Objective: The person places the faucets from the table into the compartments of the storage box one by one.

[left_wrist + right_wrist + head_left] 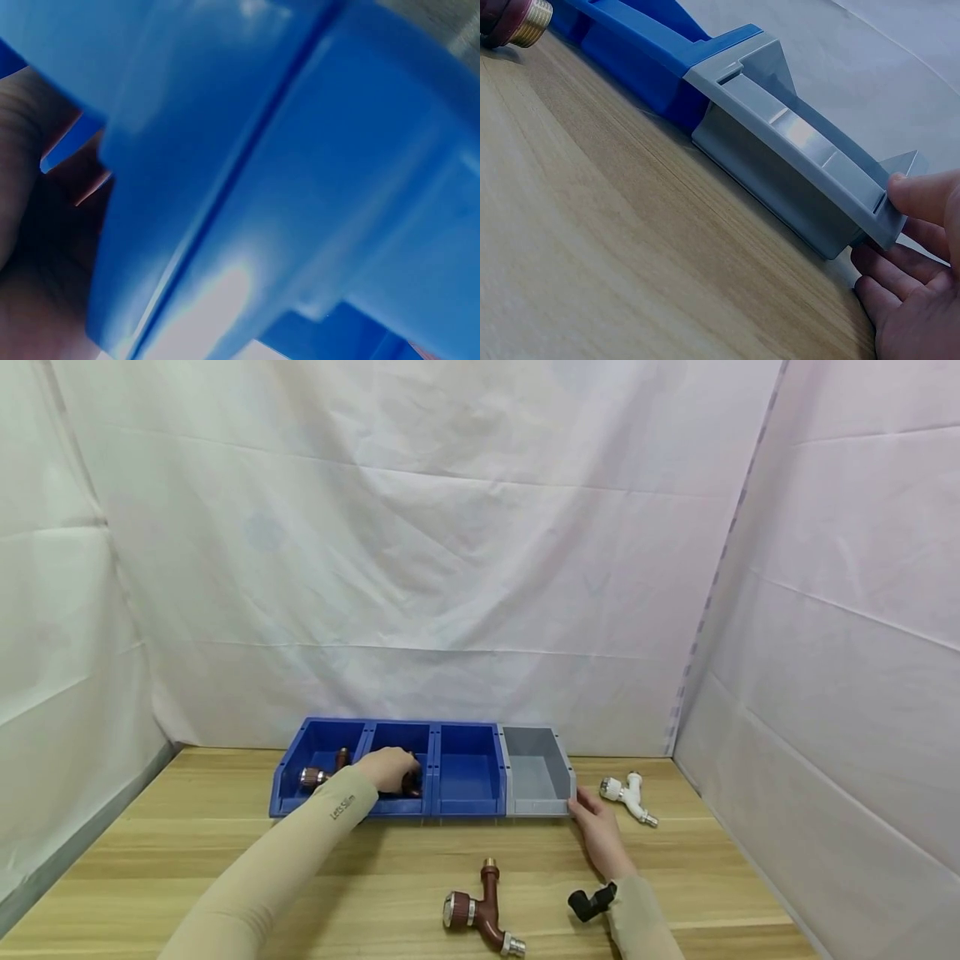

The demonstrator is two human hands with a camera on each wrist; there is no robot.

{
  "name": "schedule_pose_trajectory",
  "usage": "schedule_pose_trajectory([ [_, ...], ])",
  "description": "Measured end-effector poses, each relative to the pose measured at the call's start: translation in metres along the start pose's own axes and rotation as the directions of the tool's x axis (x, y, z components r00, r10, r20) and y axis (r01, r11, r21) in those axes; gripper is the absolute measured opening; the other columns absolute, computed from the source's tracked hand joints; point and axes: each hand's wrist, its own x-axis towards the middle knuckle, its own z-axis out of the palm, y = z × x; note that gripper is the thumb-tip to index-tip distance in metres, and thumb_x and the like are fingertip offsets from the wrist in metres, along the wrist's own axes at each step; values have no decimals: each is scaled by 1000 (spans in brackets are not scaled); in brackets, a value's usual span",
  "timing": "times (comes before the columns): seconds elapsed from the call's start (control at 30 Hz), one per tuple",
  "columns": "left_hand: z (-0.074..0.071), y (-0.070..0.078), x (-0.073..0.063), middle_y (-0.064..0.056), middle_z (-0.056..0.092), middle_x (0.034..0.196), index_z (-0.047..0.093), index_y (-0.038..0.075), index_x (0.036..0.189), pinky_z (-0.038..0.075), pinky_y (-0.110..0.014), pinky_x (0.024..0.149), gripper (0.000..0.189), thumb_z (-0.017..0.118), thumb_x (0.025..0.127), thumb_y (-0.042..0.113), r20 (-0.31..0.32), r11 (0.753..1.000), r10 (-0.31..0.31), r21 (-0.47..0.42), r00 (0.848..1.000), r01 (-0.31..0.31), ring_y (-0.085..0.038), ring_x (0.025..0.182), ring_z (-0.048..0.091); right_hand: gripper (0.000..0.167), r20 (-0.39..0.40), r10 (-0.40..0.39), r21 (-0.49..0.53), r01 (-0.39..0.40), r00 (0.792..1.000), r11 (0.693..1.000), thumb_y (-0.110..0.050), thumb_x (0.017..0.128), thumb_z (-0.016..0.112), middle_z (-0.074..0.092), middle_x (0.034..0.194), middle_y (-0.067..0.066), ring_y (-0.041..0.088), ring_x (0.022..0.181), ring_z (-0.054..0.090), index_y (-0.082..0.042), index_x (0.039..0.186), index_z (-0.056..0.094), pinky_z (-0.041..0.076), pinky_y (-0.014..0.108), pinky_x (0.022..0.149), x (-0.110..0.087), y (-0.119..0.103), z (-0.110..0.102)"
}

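My left hand (388,768) reaches down into the second blue bin (397,807) from the left. A dark red tap (411,787) lies in that bin at my fingers, partly covered by the hand. In the left wrist view, the blue bin wall (225,187) hides most of the fingers, so I cannot see whether they grip the tap. My right hand (597,827) pinches the front right corner of the grey bin (780,187), thumb on the rim and fingers under it. Another dark red tap (312,777) lies in the leftmost blue bin (279,793).
A third blue bin (468,807) joins the row beside the grey one. On the wooden table (360,893), a dark red tap (487,910) lies in front and a white tap (632,795) at the right. White cloth (450,568) hangs behind and at both sides.
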Motion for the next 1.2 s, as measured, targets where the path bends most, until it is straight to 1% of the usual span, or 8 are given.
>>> schedule_pose_trajectory([
  [0.27, 2, -1, -5, -7, 70, 96, 73, 12, 109, 54, -42, 77, 30, 70, 84, -3, -16, 1000, -9, -6, 1000, 9, -26, 89, 65, 52, 14, -8, 8, 8, 1000, 1000, -15, 100, 53, 36, 149, 23, 31, 137, 32, 5, 145, 36, 27, 42, 111, 2, 2, 3],
  [0.4, 5, -1, -8, -5, 70, 95, 73, 14, 107, 53, -41, 74, 28, 72, 84, 0, -3, 1000, -23, -13, 1000, 23, -25, 87, 65, 52, 21, -2, 17, 1, 1000, 1000, -13, 100, 53, 37, 149, 22, 29, 136, 33, 5, 145, 36, 28, 41, 110, 1, 5, 5],
  [0.53, 3, -1, -10, -3, 68, 90, 72, 14, 105, 53, -40, 71, 25, 74, 83, 3, 10, 1000, -30, -6, 1000, 30, -23, 82, 64, 52, 25, -8, 5, 7, 1000, 1000, -14, 100, 53, 37, 149, 22, 29, 137, 33, 5, 145, 37, 28, 40, 110, 2, 4, 7],
  [0.7, -7, -4, -17, 0, 65, 83, 70, 12, 104, 51, -37, 69, 23, 73, 83, 3, -35, 1000, -11, -23, 999, 11, -18, 76, 61, 53, 30, -18, 5, 18, 999, 1000, -16, 100, 53, 36, 149, 22, 30, 138, 32, 5, 146, 36, 27, 42, 111, 8, 1, 12],
  [0.87, -19, -3, -36, -5, 67, 92, 70, 10, 101, 48, -39, 71, 18, 72, 84, 6, -100, 998, 17, -61, 995, -23, -20, 79, 60, 55, 66, -14, 0, 14, 998, 1000, -16, 100, 53, 34, 150, 24, 32, 138, 32, 6, 146, 34, 29, 39, 110, 10, 3, 14],
  [0.97, -26, -1, -49, -5, 67, 100, 71, 12, 106, 50, -39, 73, 19, 71, 86, 12, -173, 999, 15, -26, 985, -20, -21, 86, 62, 54, 62, -10, -15, 11, 998, 1000, -16, 100, 53, 35, 150, 24, 31, 137, 33, 6, 146, 34, 36, 25, 103, 11, 3, 13],
  [1.07, -33, 0, -62, -3, 67, 103, 71, 14, 111, 52, -36, 73, 23, 70, 88, 16, -262, 1000, -5, -4, 965, 4, -19, 88, 63, 54, 54, -5, -20, 7, 999, 1000, -16, 101, 52, 34, 150, 23, 28, 137, 33, 6, 147, 33, 37, 9, 90, 13, 3, 9],
  [1.2, -40, -9, -79, -5, 66, 107, 69, 13, 116, 53, -34, 73, 26, 70, 90, 18, -363, 999, -45, -33, 931, 35, -17, 87, 64, 56, 58, 6, -16, -5, 998, 1000, -16, 101, 51, 31, 151, 24, 28, 137, 31, 7, 148, 30, 36, 3, 83, 16, 2, 1],
])
